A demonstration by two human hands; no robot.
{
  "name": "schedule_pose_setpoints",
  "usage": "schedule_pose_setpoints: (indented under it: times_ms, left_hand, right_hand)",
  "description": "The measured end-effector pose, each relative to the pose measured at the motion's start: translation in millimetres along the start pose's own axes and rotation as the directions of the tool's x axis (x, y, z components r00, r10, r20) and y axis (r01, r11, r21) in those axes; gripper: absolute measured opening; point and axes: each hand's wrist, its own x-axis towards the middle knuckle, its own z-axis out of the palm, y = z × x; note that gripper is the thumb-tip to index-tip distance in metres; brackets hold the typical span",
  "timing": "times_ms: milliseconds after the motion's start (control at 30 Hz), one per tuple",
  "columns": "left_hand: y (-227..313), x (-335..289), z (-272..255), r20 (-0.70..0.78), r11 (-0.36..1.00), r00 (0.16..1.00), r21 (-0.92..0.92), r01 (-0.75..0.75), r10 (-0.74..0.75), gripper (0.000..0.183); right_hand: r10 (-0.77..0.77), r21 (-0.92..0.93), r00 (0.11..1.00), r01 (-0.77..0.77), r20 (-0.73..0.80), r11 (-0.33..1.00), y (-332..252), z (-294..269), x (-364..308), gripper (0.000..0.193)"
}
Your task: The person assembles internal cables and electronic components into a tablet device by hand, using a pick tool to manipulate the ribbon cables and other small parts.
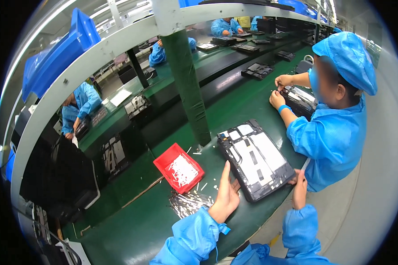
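The left hand is spread, thumb standing away from the fingers, at the near left side of a thick black unit; from here I can't tell whether it touches. The right hand pinches the unit's near right corner between thumb and fingers. That makes two hands at one unit.

In the head view, my only one, I count one red bin holding many white strips, too jumbled to number, and one loose heap of slim pieces just beside it. A few single white strips lie scattered nearby. One green post stands beyond. To the right I see one co-worker in a blue cap and smock, both hands on a second unit. More people in blue sit across and far down the line, partly hidden, as are further units there.

The unit between the hands is over the green table, near its right-hand edge, turned at a slant; whether it lies flat or is slightly raised, I can't tell. Its frame is black with deep sides. The upper face carries long, bright white panels, smaller pale patches at the far end, and dark strips between them.
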Motion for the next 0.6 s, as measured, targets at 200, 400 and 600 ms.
schedule_pose_setpoints:
  times_ms: [200, 400, 600]
  left_hand:
    - [-11, -15, -9, 0.083, 0.960, 0.996, 0.276, -0.053, 0.031, 0.084]
    - [-36, -29, 5, 0.015, 0.865, 0.962, 0.434, -0.252, 0.273, 0.101]
    - [-29, -66, -11, 0.079, 0.906, 0.960, 0.320, -0.278, 0.267, 0.093]
  right_hand:
    - [-0.014, 0.158, 0.996, 0.029, -0.090, 0.987, -16, -6, -57, 0.049]
    - [0.016, 0.244, 0.998, -0.033, 0.068, 0.969, -25, -11, -93, 0.042]
    - [-0.016, 0.348, 1.000, 0.016, -0.001, 0.937, -40, -10, -126, 0.043]
